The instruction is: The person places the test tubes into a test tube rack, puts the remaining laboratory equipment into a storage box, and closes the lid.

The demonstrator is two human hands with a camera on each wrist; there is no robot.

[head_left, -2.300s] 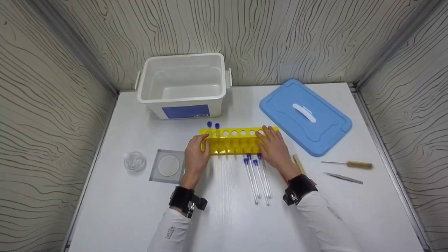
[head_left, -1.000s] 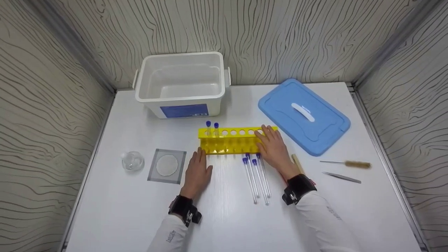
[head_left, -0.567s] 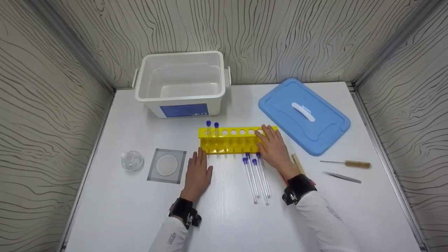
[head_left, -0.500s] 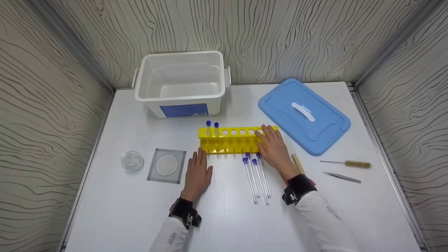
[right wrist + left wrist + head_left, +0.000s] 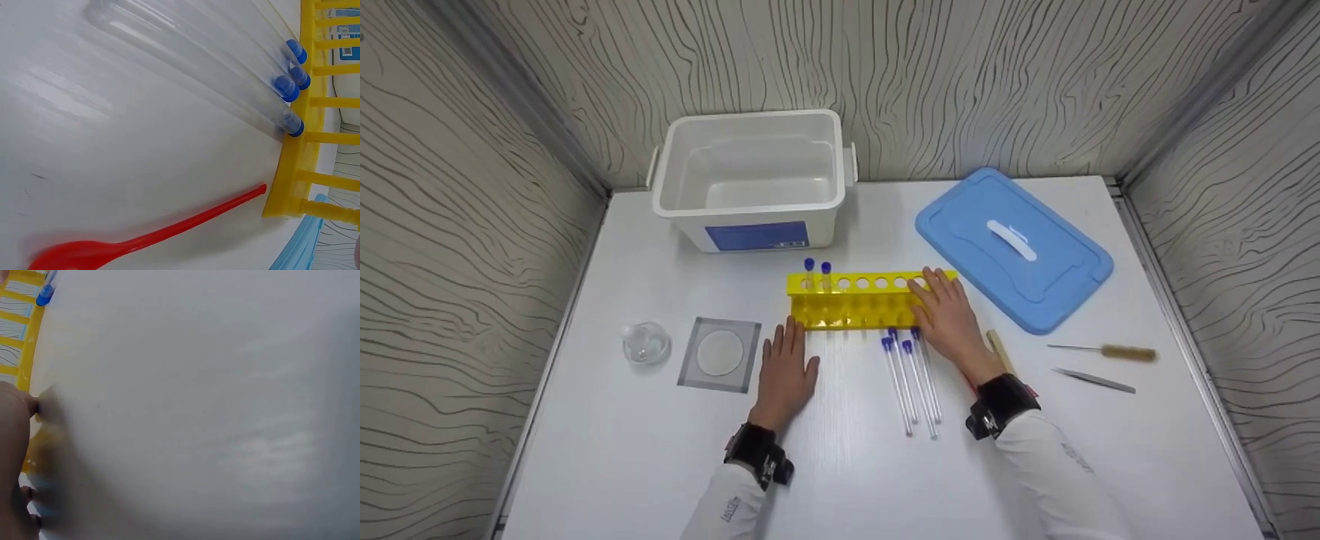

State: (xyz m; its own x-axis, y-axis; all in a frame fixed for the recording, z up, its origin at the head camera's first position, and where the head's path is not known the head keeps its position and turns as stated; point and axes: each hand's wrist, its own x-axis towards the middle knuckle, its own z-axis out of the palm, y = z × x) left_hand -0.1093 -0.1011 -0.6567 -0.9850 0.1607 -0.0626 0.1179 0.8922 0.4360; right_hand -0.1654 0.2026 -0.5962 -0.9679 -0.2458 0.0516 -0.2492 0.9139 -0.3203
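Observation:
A yellow test tube rack (image 5: 855, 309) stands mid-table, with two blue-capped test tubes (image 5: 826, 271) upright in holes at its left end. My right hand (image 5: 951, 322) rests on the rack's right end, its fingers extended over the top and the thumb at the front. Flat on the table lies my left hand (image 5: 785, 379), fingers straight, with its fingertips at the rack's front left corner. Several loose blue-capped test tubes (image 5: 913, 390) lie before the rack, left of my right wrist. A red spoon (image 5: 169, 228) lies beside them in the right wrist view, mostly hidden by my arm in the head view.
Behind the rack stand a white bin (image 5: 750, 214) and its blue lid (image 5: 1012, 255). To the left are a grey square with a pale disc (image 5: 720, 352) and a small glass vessel (image 5: 646, 343). A wooden-handled needle (image 5: 1129, 352), tweezers (image 5: 1095, 380) and a wooden stick (image 5: 999, 349) lie right.
My left hand has let go of the rack's left end and come down toward me to its front corner, fingers straightened. My right hand and the rack stay in place.

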